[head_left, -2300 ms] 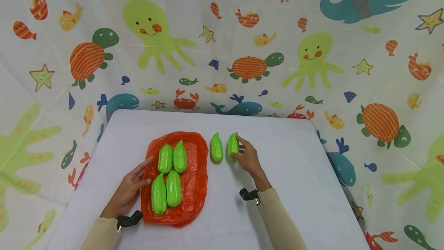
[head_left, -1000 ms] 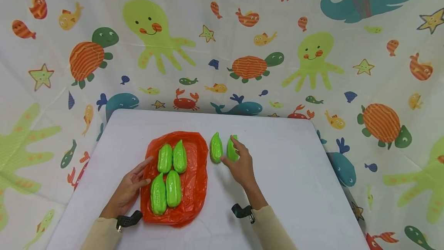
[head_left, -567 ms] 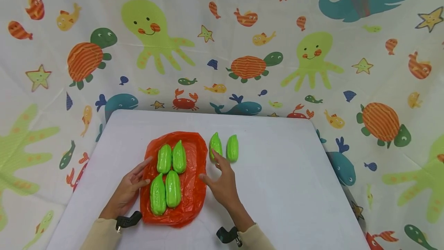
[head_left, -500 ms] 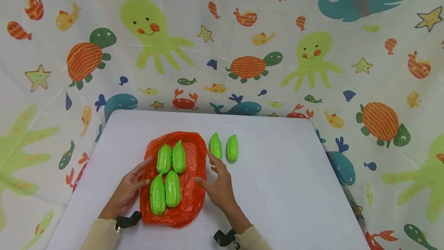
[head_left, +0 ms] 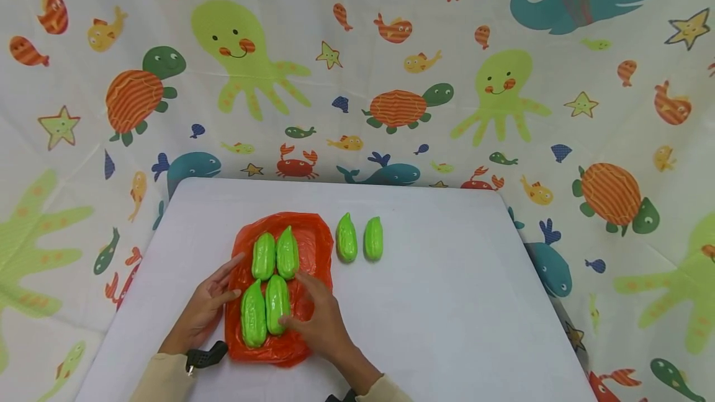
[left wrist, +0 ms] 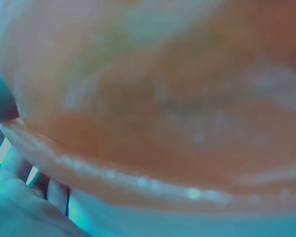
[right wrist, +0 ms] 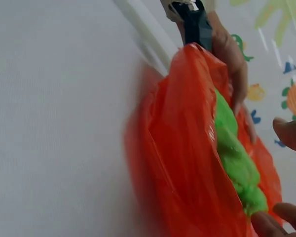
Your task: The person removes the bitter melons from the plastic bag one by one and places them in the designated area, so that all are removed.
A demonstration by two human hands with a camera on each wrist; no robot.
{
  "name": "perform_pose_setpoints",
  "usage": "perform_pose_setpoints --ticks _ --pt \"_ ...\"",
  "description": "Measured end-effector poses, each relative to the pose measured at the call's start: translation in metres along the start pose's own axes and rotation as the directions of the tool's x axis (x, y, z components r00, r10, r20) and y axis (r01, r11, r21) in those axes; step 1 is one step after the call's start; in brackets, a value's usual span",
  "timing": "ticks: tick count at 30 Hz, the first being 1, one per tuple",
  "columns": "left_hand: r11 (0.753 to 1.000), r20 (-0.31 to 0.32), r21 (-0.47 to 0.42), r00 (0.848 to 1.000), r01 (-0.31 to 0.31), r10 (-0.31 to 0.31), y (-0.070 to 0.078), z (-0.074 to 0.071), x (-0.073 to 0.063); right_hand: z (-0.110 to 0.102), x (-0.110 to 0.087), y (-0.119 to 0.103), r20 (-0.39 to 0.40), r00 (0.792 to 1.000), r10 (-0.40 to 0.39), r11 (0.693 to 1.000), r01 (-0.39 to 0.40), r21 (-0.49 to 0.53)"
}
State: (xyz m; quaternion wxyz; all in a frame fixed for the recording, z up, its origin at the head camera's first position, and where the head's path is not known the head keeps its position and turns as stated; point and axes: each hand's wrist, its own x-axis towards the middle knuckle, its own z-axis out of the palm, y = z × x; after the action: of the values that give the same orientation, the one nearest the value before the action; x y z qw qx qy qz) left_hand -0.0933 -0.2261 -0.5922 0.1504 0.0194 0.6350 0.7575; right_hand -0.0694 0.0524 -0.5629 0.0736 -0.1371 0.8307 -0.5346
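Note:
A shallow tray wrapped in shiny red plastic [head_left: 318, 241] holds several green, ridged, gourd-shaped vegetables [head_left: 254, 315] in two rows. At its left side my left hand [head_left: 203, 309] grips the rim; in the left wrist view the thumb [left wrist: 0, 96] lies over the edge. My right hand [head_left: 324, 321] reaches over the tray from the right with fingers spread. Its thumb comes to the lower right vegetable [head_left: 277, 306] and its fingertips to the bottom of the upper right one [head_left: 287, 253]. In the right wrist view the right fingers [right wrist: 291, 136] stand apart, beside the green vegetables.
Two similar green vegetables stand beyond the tray's right side, one [head_left: 347, 239] nearer it and one [head_left: 373, 239] farther right. Everything rests on a white-covered table [head_left: 447, 303]. A curtain with sea animals [head_left: 402, 67] hangs behind the table's back edge.
My right hand has let go of the rightmost loose vegetable, which stays on the table, and has moved left and nearer, over the tray. The left hand keeps its place at the rim.

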Motion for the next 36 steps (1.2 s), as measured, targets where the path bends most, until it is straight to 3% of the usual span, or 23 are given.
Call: perform_pose_setpoints --ticks 12,24,36 --pt "1.0 0.005 -0.004 1.0 0.02 -0.02 0.0 0.0 -0.002 0.022 0.004 0.001 0.13 0.99 0.058 0.994 -0.046 -0.097" --pt "1.0 0.009 -0.018 1.0 0.014 -0.014 0.002 0.001 -0.001 0.025 0.005 0.0 0.119 0.984 0.129 0.987 -0.117 -0.106" --pt "0.999 0.002 -0.031 0.999 0.035 -0.035 0.003 0.001 -0.001 0.006 0.007 -0.012 0.091 0.991 0.102 0.994 -0.096 -0.06"
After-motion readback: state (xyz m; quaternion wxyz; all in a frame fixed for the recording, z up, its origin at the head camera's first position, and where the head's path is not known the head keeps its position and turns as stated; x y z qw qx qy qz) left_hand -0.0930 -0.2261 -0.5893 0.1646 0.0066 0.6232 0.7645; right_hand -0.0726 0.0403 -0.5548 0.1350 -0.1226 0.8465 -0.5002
